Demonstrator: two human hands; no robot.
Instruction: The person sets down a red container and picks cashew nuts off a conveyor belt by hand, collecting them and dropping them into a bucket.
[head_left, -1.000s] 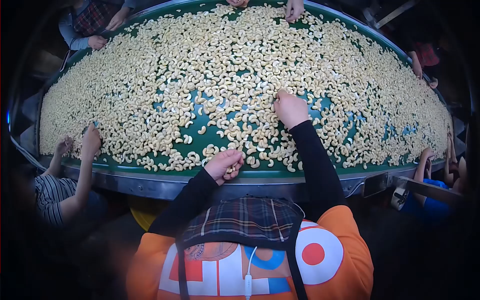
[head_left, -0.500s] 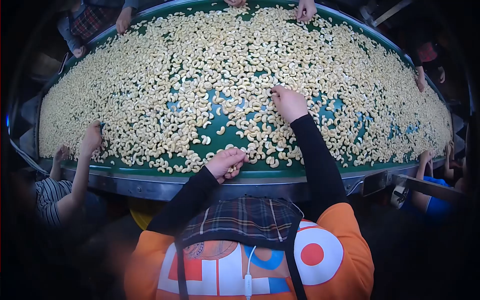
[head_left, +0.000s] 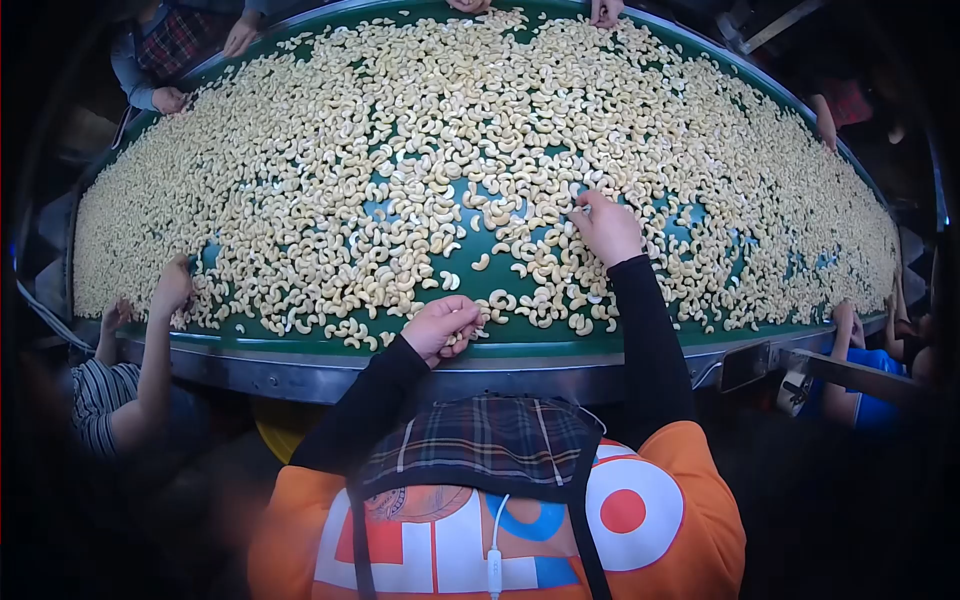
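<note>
Pale cashew nuts (head_left: pixel 400 120) lie spread over a green belt (head_left: pixel 520 349). My left hand (head_left: pixel 441 329) is curled over the belt's near edge, closed round a few cashews that show between its fingers. Farther forward and to the right, my right hand (head_left: pixel 608 230) is low over the nuts with thumb and fingers pinched together; what lies between the fingertips is too small to make out.
Co-workers' hands reach over the belt at the far left (head_left: pixel 240 35), far middle (head_left: pixel 605 12), near left (head_left: pixel 173 287) and right (head_left: pixel 848 322). A metal rail (head_left: pixel 300 378) runs along the near edge. A bracket with a dark box (head_left: pixel 748 367) sticks out at the right.
The cashews on the belt have shifted to the right. My right hand has moved right and slightly nearer; my left hand stays almost in place, still closed. Co-workers' hands have shifted.
</note>
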